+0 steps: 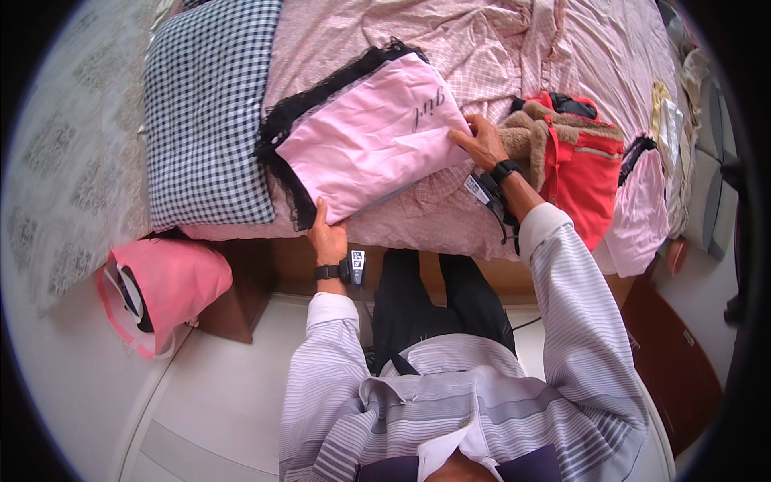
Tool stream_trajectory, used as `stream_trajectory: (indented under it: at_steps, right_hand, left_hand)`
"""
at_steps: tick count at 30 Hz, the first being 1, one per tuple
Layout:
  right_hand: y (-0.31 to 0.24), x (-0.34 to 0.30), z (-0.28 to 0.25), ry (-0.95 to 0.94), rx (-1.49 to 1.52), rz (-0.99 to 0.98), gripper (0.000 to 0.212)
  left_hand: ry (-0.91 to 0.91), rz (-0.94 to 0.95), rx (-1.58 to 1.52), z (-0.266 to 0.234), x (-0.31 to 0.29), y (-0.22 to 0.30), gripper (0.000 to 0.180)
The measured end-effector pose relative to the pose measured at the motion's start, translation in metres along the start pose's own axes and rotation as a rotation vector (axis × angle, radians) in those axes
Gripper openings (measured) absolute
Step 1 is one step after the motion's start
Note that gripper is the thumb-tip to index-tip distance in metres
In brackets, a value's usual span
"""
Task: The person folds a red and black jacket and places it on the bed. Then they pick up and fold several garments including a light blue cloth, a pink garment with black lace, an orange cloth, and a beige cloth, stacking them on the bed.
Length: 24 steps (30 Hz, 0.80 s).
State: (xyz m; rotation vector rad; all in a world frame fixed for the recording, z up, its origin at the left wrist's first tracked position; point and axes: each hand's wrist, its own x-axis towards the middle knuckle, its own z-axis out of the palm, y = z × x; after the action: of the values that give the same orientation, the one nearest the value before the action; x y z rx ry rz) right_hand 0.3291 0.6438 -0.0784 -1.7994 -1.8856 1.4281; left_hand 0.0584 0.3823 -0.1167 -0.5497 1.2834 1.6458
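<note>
A folded pink cloth [365,140] with black lace trim along its left and far edges lies over the near side of the bed. Dark lettering marks its upper right part. My left hand [328,239] grips the near left corner, thumb on top and fingers underneath. At the right edge, my right hand [484,145] pinches the cloth between thumb and fingers. Both wrists carry black bands with small tagged devices. Whether the cloth is a garment or a pillowcase cannot be told.
A black-and-white checked pillow [210,120] lies to the left. A red and brown fleece garment [582,173] is at the right, beside another pink piece with black lace [638,217]. Below the pillow hangs a pink bag [177,285]. A pink checked sheet [482,48] covers the bed.
</note>
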Motion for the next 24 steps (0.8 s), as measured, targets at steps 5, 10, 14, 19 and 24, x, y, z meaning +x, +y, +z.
stream_trajectory:
  at_steps: [5,10,14,19,24]
  right_hand:
    - [-0.017,-0.002,-0.003,0.006,-0.055,-0.028,0.054]
    - [-0.017,-0.017,-0.01,0.052,-0.148,-0.103,0.046]
    - [-0.005,-0.022,-0.004,0.043,-0.161,-0.035,0.045]
    - [0.014,-0.02,0.004,0.07,-0.132,-0.007,0.045]
    - [0.035,-0.036,0.0,0.066,-0.134,-0.095,0.05]
  left_hand:
    - [0.02,-0.003,-0.034,0.004,-0.003,0.004,0.048]
    - [0.019,0.137,0.014,-0.004,-0.018,0.004,0.046]
    - [0.106,0.034,0.066,-0.014,-0.013,-0.006,0.046]
    - [0.1,-0.023,0.081,-0.033,-0.003,-0.012,0.04]
    - [0.09,-0.003,0.141,-0.061,-0.034,-0.015,0.033]
